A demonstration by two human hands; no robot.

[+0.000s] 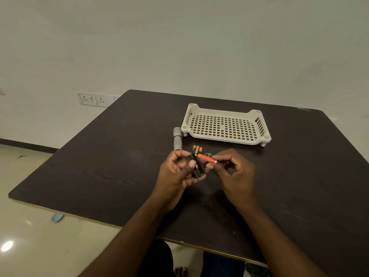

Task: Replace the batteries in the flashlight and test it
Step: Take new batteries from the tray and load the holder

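Note:
My left hand (179, 172) grips a black battery holder (197, 169) above the middle of the dark table (99, 166). My right hand (233, 170) pinches an orange battery (206, 158) at its right end, and its left end rests against the holder. Three black-and-copper batteries (197, 149) lie side by side on the table just beyond my fingers. The grey flashlight body (177, 137) lies to their left, head pointing away from me. A small round cap (208, 155) sits behind the orange battery, partly hidden.
A cream perforated plastic tray (226, 124) stands on short feet at the back of the table, with nothing in it. A wall with a socket panel (93, 99) is behind the table's left corner. The tiled floor (40, 236) lies to the left.

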